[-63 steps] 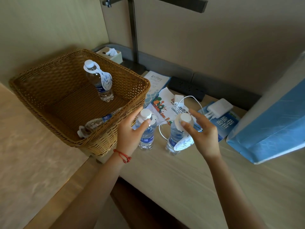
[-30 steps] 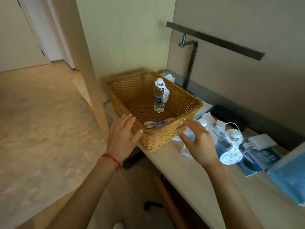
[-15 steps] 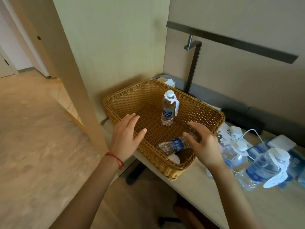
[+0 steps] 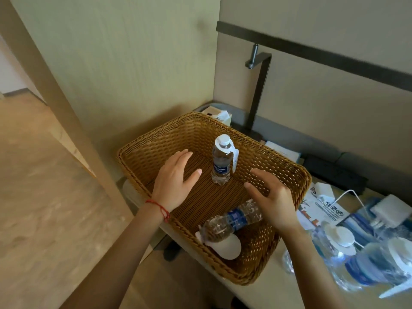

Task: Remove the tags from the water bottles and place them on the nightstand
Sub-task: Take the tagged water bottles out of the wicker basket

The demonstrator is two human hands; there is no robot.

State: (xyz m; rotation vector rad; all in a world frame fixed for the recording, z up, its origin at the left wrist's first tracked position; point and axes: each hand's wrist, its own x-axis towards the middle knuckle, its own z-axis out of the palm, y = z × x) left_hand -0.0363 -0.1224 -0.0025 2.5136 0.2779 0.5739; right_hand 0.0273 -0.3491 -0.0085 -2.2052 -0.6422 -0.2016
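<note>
Both hands hover over the wicker basket [image 4: 296,175], fingers spread wide and holding nothing. The left hand [image 4: 176,181] is just beside the upright bottle [image 4: 220,162], whose tag [image 4: 234,160] hangs from its neck; the right hand [image 4: 270,197] is above the lying bottle [image 4: 231,220]. Two more bottles [image 4: 347,259] stand blurred on the counter [image 4: 263,295]. The step in hand looks like reaching for the basket's bottles. Next, each hand must close around a bottle and lift it out.
</note>
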